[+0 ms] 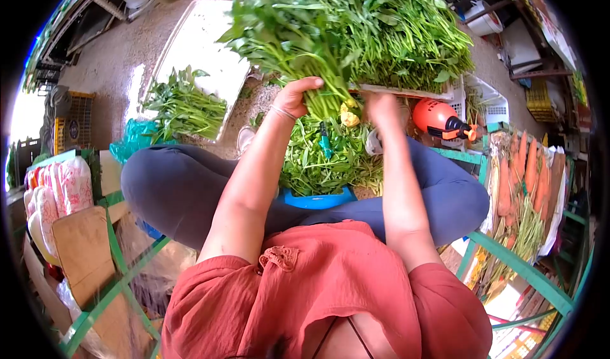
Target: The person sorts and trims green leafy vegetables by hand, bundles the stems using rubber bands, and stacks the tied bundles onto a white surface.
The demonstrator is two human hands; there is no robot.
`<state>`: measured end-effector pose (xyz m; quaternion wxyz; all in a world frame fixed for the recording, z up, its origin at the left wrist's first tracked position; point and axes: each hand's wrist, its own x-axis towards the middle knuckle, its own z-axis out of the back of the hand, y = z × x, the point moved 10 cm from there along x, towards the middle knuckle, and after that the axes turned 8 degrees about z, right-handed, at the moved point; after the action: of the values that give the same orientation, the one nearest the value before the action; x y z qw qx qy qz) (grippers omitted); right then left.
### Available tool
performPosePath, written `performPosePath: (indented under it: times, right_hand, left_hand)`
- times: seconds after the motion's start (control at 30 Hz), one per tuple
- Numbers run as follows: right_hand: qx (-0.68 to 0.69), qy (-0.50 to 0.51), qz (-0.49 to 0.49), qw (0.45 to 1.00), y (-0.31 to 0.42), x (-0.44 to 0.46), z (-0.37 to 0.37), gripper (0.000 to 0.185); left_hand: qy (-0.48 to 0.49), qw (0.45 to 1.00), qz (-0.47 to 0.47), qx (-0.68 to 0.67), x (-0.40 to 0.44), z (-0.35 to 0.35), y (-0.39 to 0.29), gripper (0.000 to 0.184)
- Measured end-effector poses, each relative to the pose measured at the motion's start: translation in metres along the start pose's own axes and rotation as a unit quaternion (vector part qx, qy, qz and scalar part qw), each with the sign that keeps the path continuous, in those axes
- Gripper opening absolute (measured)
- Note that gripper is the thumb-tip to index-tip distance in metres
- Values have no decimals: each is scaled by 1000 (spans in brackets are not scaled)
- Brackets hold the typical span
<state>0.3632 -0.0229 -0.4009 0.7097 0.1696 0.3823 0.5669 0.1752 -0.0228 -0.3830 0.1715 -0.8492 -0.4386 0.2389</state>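
My left hand (297,98) is closed round the stems of a bunch of leafy greens (279,35), its leaves pointing away from me. At the stem ends shows a crumpled yellow bit (349,114), too small to name surely. Close to these ends is my right hand (385,112), smeared by motion, so its fingers do not show clearly. Under both hands, loose green leaves and stems (305,162) fill a blue basin (318,200) between my legs. On them lies a small teal and dark object (325,143).
A large heap of greens (406,35) lies ahead. Left of it, a white board (203,35) bears another bunch (190,108). An orange-red spray bottle (438,117) stands at right. Carrots (524,175) lie beyond the green metal frame (521,270).
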Motion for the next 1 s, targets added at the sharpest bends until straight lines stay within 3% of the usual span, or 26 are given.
performPosePath:
  times: [0.03, 0.07, 0.1, 0.13, 0.2, 0.23, 0.27, 0.37, 0.4, 0.43, 0.5, 0.53, 0.6, 0.67, 0.7, 0.77, 0.8, 0.83, 0.93, 0.97, 1.0]
  right_hand:
    - [98, -90, 39, 990, 27, 3, 33, 50]
    - [279, -15, 92, 956, 60, 3, 26, 55]
    - [320, 39, 139, 936, 99, -10, 24, 70]
    - [307, 133, 155, 930, 118, -11, 4, 88]
    - [183, 158, 257, 936, 156, -14, -21, 93]
    - [200, 166, 244, 934, 163, -6, -33, 101]
    - [212, 156, 275, 925, 163, 15, -43, 102]
    - [152, 140, 306, 929, 196, 43, -66, 99]
    - [240, 195, 335, 890, 226, 34, -75, 82]
    - [250, 220, 316, 888, 247, 32, -80, 66]
    - [300, 246, 244, 889, 265, 40, -103, 42]
    - [399, 298, 210, 841, 272, 41, -122, 42]
    - [508, 333, 183, 773, 290, 49, -154, 41]
    - [595, 420, 130, 672, 306, 32, -178, 38]
    - [620, 438, 106, 642, 308, 31, -193, 39]
    - [647, 491, 49, 581, 303, 31, -229, 43]
    - [645, 503, 32, 574, 301, 31, -243, 46]
    - [631, 503, 27, 590, 297, 35, -257, 46]
    - [536, 531, 29, 655, 285, 46, -289, 37]
    - [513, 517, 22, 685, 281, 52, -296, 37]
    - [489, 501, 16, 714, 277, 58, -304, 37]
  left_hand:
    - [-1, 999, 34, -27, 3, 3, 8, 40]
    - [13, 999, 47, -15, 2, -4, 10, 38]
    - [-2, 998, 53, -14, 1, -7, 10, 36]
    - [14, 1000, 26, -6, 6, -14, 6, 33]
    - [-53, 998, 45, -9, 12, -6, 7, 30]
    - [7, 1000, 18, -17, 17, -24, -8, 34]
    - [-30, 999, -15, -31, 12, -22, -27, 40]
    - [-92, 996, 1, 6, 17, 10, -72, 48]
    - [-138, 989, 4, 42, 13, 20, -90, 50]
    - [-93, 991, -12, 90, 4, 6, -116, 54]
    - [-116, 981, 8, 158, -4, 13, -154, 55]
    - [-102, 974, 46, 197, -16, 11, -171, 56]
    - [-165, 889, 127, 408, -36, 38, -200, 87]
    - [-206, 821, 146, 512, -73, 42, -233, 93]
    - [-247, 800, 177, 518, -90, 60, -247, 84]
    - [-237, 840, 157, 462, -127, 83, -273, 71]
    - [-241, 884, 111, 384, -148, 104, -282, 62]
    - [-277, 818, 71, 498, -164, 113, -289, 72]
    - [-542, 793, -52, 274, -242, 217, -260, 28]
    - [-558, 799, -71, 211, -262, 261, -228, 27]
    - [-648, 734, -133, 151, -288, 278, -196, 27]
